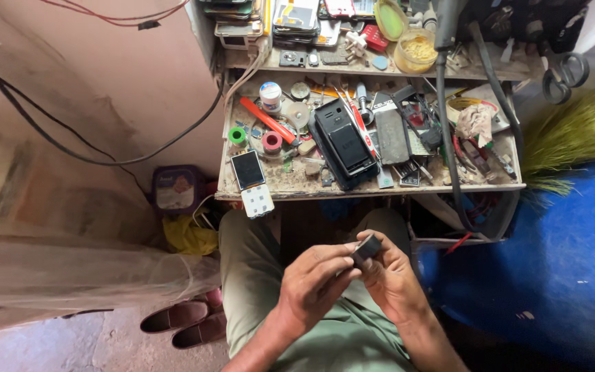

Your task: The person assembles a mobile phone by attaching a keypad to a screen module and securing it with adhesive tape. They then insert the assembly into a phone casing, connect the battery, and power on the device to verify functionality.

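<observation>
Pinching a small black part [367, 246] between them, the left hand [313, 279] and the right hand [388, 275] meet low in the frame, just right of centre, above the person's lap. The left hand's fingers are curled, thumb and fingertips closed on the part's lower left edge. The right hand's fingers are closed on its right side. What kind of part it is cannot be told. Above the hands, across the upper centre of the frame, stands a cluttered workbench [290, 184]. On its front left edge lies a small phone [252, 182] with a dark screen and white keypad, overhanging the edge. At bench centre lies a black phone body [342, 142]. An orange-red tool [267, 120] lies diagonally to its left.
</observation>
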